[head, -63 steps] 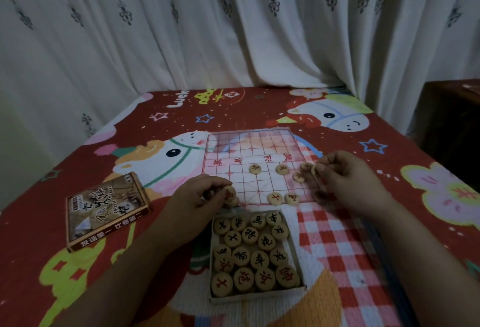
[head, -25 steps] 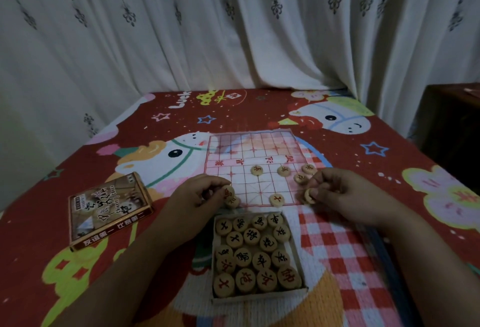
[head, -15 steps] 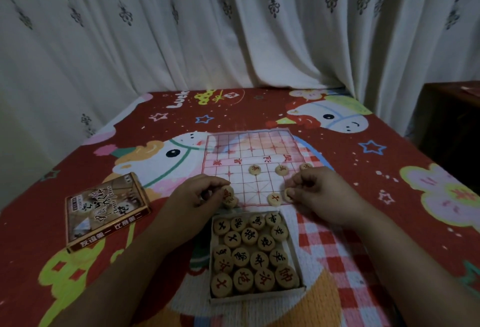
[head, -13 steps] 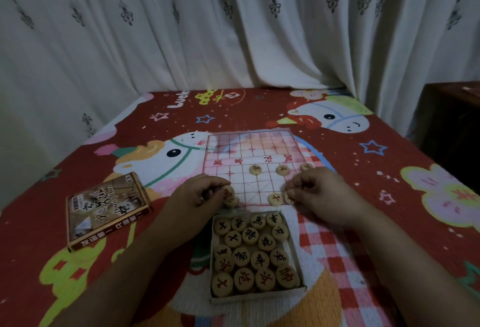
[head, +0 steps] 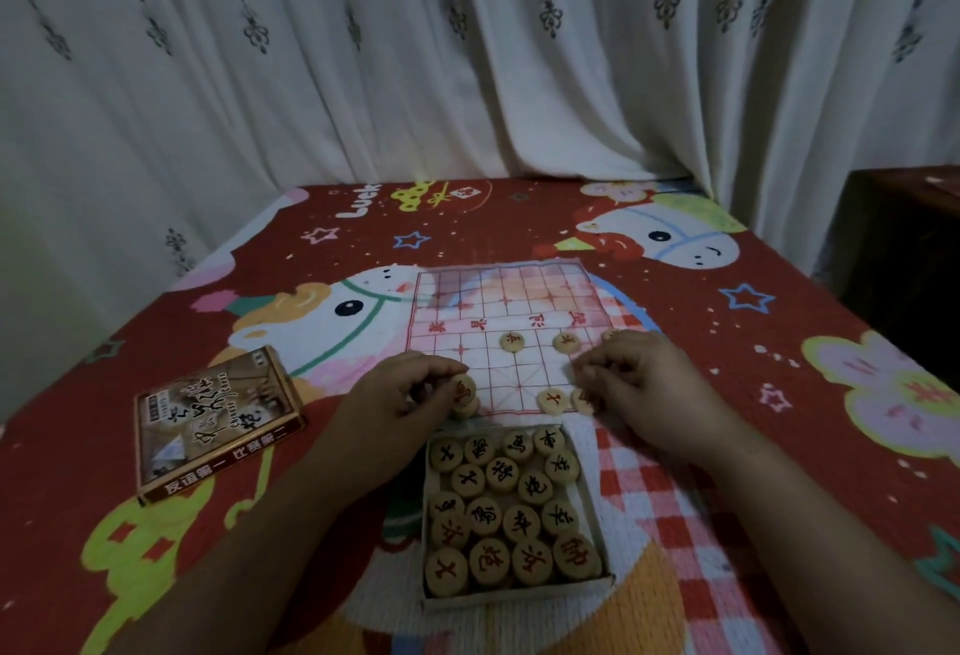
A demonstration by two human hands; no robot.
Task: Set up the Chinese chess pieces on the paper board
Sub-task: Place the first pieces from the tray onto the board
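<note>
Only a few pieces (head: 511, 342) stand on the paper board (head: 467, 306); most lie in the box (head: 514, 596) just below it. My left hand (head: 405, 397) pinches two red pieces (head: 464, 391). My right hand (head: 641, 386) curls over the near row, and I cannot tell if it grips one. Next I must seat that piece squarely on its crossing.

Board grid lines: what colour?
Red lines on the pale, see-through board; the head view is the only one.

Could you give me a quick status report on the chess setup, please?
Left hand grips spare pieces at paper board edge. Right hand curled over near-row piece, grip unclear. Few pieces placed; box mostly full. Nothing blocking.
</note>
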